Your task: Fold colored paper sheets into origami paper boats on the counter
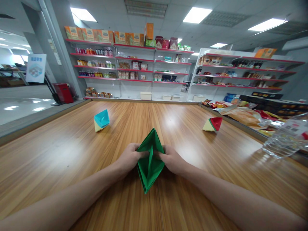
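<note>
Green folded paper [149, 170], lower centre: I see left hand [131, 157] and right hand [172, 157] pinching opposite sides. Blue-yellow paper [102, 119] mid-left, red-yellow paper [214, 124] mid-right.

Blurred fingertips [158, 156] inside green paper [151, 164]

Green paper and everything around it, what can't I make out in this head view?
All in the head view:
- Left hand and right hand: some fingertips, hidden by the green paper.
- Green paper: its underside, turned away from the camera.
- Bottle: its far side, cut off by the right edge.
- Shelf bottles: labels, too small.
- Sign: fine print, blurred.
</note>
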Demonstrator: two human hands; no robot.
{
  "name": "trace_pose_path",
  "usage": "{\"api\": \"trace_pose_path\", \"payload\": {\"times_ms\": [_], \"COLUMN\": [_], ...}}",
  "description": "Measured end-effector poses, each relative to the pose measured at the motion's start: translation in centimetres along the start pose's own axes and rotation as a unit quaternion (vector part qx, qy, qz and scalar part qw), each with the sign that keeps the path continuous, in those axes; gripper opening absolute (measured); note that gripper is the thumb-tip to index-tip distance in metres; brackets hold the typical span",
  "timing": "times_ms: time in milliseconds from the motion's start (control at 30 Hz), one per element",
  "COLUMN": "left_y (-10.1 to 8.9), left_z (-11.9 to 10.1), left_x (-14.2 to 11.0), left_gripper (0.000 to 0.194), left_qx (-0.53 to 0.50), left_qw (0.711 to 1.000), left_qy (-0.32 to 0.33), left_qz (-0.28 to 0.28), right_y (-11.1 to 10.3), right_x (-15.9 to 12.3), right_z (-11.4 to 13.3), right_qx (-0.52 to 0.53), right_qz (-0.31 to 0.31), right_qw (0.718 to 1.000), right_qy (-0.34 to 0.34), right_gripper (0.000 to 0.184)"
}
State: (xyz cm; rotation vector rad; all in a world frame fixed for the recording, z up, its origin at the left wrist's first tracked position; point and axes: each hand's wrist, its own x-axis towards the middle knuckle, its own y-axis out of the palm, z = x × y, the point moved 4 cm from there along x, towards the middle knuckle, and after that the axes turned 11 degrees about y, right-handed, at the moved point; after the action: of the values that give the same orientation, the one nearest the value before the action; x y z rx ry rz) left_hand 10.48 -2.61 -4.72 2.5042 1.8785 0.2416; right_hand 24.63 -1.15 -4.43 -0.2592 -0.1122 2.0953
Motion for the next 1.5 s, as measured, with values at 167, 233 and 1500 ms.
{"api": "trace_pose_path", "payload": {"times_ms": [167,233,1500], "left_y": [0.0,-0.1,0.0], "left_z": [-0.2,-0.5,-0.9], "left_x": [-0.1,-0.2,-0.4], "left_gripper": [0.018,0.018,0.027], "left_qx": [0.052,0.079,0.008], "left_qw": [0.997,0.994,0.993], "left_qy": [0.041,0.055,0.101], "left_qz": [-0.037,-0.058,-0.066], "right_y": [0.0,0.0,1.1], "right_x": [-0.3,-0.6,-1.8], "right_z": [0.2,0.6,1.4], "right_qx": [-0.002,-0.020,-0.062], "right_qz": [-0.031,-0.041,-0.037], "right_qw": [1.000,0.999,0.995], "right_qy": [-0.006,-0.025,-0.066], "right_gripper": [0.038,0.040,0.043]}}
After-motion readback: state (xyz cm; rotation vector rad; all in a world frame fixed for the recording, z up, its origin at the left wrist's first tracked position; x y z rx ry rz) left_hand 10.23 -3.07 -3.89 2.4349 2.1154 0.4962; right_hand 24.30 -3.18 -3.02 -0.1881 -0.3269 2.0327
